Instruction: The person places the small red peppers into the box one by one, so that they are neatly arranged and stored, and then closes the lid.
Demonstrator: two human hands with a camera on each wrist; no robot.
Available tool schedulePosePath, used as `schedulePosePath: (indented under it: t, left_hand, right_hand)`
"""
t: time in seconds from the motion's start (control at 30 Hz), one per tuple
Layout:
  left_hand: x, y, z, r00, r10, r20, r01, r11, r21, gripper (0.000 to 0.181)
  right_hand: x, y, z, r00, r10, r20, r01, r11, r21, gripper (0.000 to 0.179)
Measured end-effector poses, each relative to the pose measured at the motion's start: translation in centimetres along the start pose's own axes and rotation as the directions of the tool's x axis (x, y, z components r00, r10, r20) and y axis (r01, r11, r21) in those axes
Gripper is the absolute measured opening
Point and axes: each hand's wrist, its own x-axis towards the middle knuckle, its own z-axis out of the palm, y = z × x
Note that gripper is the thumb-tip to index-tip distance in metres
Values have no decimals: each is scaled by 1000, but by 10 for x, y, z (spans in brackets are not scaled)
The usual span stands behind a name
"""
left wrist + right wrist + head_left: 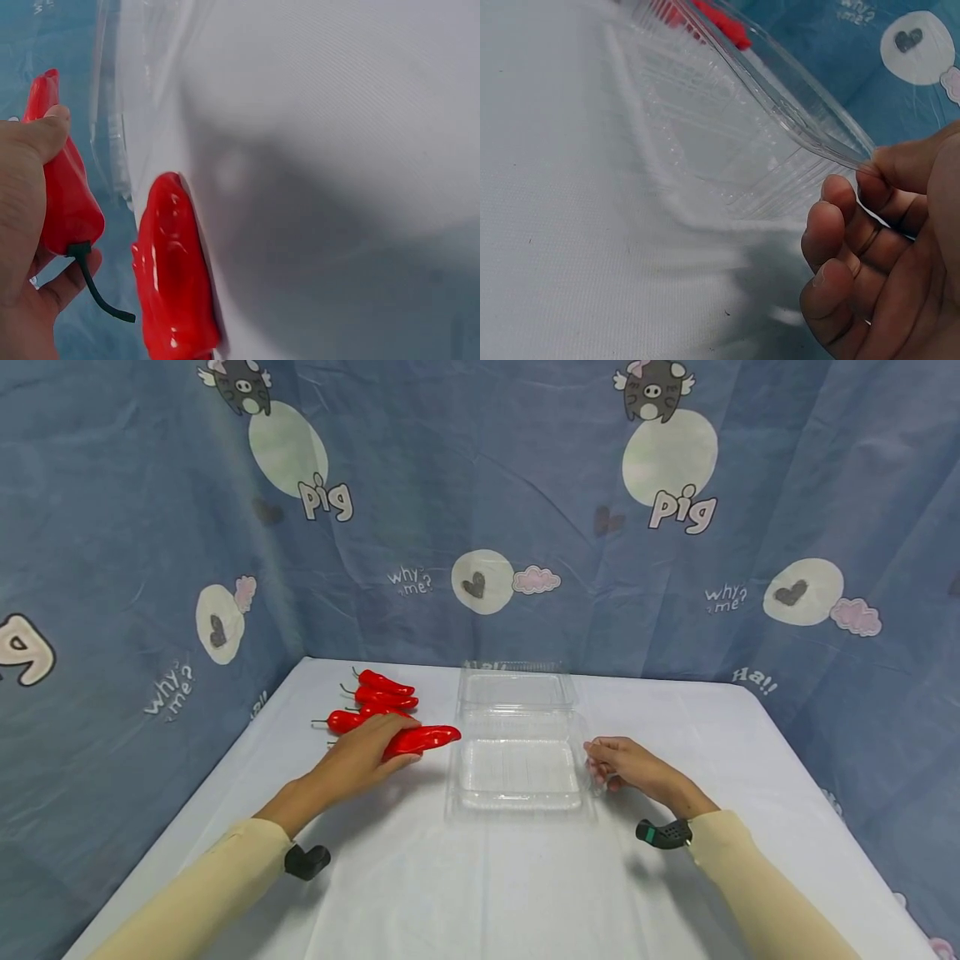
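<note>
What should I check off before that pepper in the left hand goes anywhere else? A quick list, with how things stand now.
1. Red pepper held: ok, the left hand grips it.
2. Box lid open: ok, folded back on the far side.
3. Clear box held: ok, the right hand pinches its edge.
4. Room inside the box: ok, no pepper shows in it.
5. Pepper over the box: not ok, most of it is left of the box.
6. Number of other peppers on the table: cannot tell, the left hand hides part of the pile.
</note>
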Motion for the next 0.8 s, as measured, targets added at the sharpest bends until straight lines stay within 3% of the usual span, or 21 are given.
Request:
schedulePosePath:
  t: [0.33,0.8]
  left_hand:
    - [15,21,2,1000,19,19,-19,1000,-15,61]
    - [56,61,15,994,60,93,-58,998,-28,64]
  right_hand:
    - [-1,1,-1,1000,2,-3,-2,1000,-6,40]
    - [1,2,-4,1000,-19,17,19,1000,-12,38]
